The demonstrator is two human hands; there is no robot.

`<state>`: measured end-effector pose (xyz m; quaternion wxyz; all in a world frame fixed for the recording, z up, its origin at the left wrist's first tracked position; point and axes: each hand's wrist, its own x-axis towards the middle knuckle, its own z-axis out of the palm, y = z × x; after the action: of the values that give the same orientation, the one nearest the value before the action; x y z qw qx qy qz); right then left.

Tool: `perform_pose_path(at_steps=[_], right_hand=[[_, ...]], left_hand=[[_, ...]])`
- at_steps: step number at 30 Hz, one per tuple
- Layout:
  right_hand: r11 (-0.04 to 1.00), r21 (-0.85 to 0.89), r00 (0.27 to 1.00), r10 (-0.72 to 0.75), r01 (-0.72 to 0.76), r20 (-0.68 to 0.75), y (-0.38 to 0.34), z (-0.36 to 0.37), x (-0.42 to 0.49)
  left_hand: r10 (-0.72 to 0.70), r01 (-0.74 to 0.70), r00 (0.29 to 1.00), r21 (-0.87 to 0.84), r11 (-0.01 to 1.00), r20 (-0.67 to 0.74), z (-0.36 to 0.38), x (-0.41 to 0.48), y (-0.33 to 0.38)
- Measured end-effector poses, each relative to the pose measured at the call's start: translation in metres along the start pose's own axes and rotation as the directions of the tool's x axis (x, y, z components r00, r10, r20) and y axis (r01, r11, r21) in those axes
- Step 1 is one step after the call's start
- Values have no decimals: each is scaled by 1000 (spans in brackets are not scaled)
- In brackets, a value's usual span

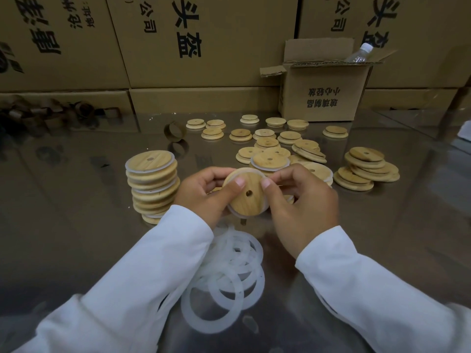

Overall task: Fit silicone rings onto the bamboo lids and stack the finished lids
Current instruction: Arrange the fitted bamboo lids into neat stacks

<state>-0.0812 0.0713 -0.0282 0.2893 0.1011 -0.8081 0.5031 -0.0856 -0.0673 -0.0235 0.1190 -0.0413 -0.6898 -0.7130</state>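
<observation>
- Between the two hands, a round bamboo lid [248, 197] with a small hole is held tilted above the shiny table [76, 200]. A white silicone ring [235, 212] shows along its rim.
- To that lid's left, the left hand [201, 192] grips its edge, with the fingers curled behind and the thumb pressed on the wooden face.
- To the lid's right, the right hand [303, 205] grips the other edge — thumb on the upper rim, fingers curled behind.
- Just left of the held lid stands the stack of ringed lids [152, 184], leaning a little.
- Below the held lid, nearer the person, lies a heap of loose silicone rings [229, 276], overlapping.
- Beyond the held lid and to its right lie loose bamboo lids [267, 142] — some single, some in low piles.
- Farther beyond the lid, on the right, sits a small open carton [323, 95] with a plastic bottle [360, 53] poking out.
</observation>
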Motion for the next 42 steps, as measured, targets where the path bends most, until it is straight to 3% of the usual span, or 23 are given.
perform_pose_path(at_steps=[9,16,25,35,42], right_hand=[[877,354,944,279,-325,175,-4,-1,8],[817,367,894,377,-445,243,-8,-4,12],[840,320,892,364,-439,268,-10,-7,10],[943,168,946,253,-288,202,-11,-6,7],[914,238,934,276,-328,226,-12,-4,7]], left_hand=[[88,-88,996,74,993,5,-5,3,1],[40,-40,999,27,999,7,-8,6,0],[75,-75,997,3,997,24,-12,8,-1],[113,-113,993,18,993,-18,-12,10,-4],[82,-83,997,-11,997,-12,-12,10,-3]])
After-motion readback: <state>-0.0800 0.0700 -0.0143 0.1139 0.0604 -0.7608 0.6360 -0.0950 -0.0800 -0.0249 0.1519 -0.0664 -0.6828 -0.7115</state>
